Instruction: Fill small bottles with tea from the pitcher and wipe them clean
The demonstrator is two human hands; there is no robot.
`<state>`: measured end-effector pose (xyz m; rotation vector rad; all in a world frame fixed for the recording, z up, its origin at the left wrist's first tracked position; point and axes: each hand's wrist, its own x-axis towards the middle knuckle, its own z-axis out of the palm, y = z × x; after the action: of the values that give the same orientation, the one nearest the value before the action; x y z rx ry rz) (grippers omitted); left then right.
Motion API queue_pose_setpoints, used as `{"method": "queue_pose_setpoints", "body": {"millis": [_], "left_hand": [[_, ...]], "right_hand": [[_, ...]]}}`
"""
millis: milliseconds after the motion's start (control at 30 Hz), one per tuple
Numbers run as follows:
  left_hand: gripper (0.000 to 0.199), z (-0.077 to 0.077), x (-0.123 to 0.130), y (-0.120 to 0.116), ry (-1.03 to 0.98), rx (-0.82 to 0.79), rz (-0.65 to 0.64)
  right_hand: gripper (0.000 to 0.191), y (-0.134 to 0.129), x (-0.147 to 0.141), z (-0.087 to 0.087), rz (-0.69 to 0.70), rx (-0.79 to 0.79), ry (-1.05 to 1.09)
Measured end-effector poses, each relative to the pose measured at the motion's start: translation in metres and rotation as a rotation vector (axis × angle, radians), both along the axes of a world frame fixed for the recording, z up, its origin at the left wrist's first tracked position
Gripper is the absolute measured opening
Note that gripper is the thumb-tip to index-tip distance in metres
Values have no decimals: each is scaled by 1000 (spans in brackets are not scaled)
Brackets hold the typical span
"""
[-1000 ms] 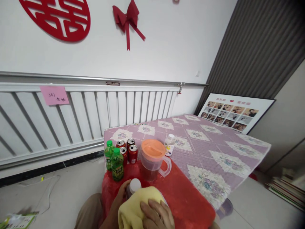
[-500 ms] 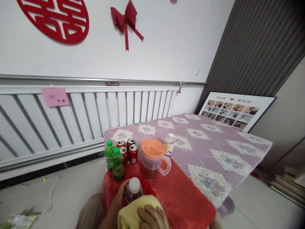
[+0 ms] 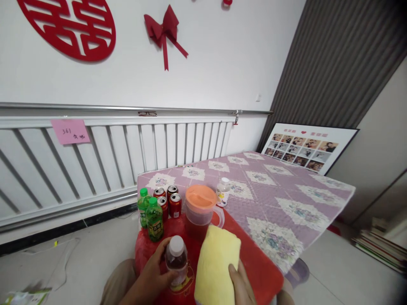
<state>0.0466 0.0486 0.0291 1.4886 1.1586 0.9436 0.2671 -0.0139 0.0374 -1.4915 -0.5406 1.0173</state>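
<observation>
A clear bottle with a white cap and dark liquid stands upright at the front of the red-covered surface; my left hand is wrapped round its left side. My right hand grips a yellow cloth, which looks folded or wrapped over something; its underside is hidden. Just behind them is a clear pitcher with an orange lid, its handle to the right. Two green bottles and several red cans stand at the left.
Behind the pitcher, a white-capped clear bottle stands on the purple floral cloth. A white radiator runs along the wall. A photo board leans at the back right, and books lie at the far right.
The yellow cloth has moved right and up with my right hand, away from the bottle in my left hand. More of that bottle and a print on the red surface now show. The view has shifted slightly.
</observation>
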Motion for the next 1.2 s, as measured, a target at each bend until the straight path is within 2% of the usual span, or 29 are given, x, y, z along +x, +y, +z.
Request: {"method": "queue_pose_setpoints", "body": {"millis": [167, 267, 400, 567, 667, 733, 833, 900, 1033, 1100, 1200], "left_hand": [[70, 3, 1, -1, -99, -23, -52], [70, 10, -1, 0, -131, -69, -95], [73, 19, -6, 5, -119, -75, -159], [75, 23, -13, 10, -7, -54, -195], [86, 25, -13, 8, 87, -37, -131], [85, 27, -10, 5, 140, 10, -19], [68, 33, -2, 1, 208, 203, 184], [55, 37, 3, 0, 264, 333, 254], [38, 44, 11, -2, 383, 365, 235], [35, 46, 12, -2, 401, 357, 216], [35, 45, 10, 1, 394, 364, 188]], "right_hand": [[80, 18, -17, 13, 215, 68, 142], [77, 24, -28, 9, 243, 66, 176], [73, 26, -27, -12, 280, 53, 93], [86, 22, -10, -43, 293, 62, -90], [88, 20, -1, -45, 251, 64, -99], [87, 20, 2, -38, 205, 44, -28], [81, 20, 0, -21, 177, 26, 152], [75, 22, -5, -11, 192, 48, 275], [65, 28, -19, -6, 288, 124, 387], [60, 31, -24, -11, 346, 162, 362], [58, 31, -24, -22, 352, 151, 250]]}}
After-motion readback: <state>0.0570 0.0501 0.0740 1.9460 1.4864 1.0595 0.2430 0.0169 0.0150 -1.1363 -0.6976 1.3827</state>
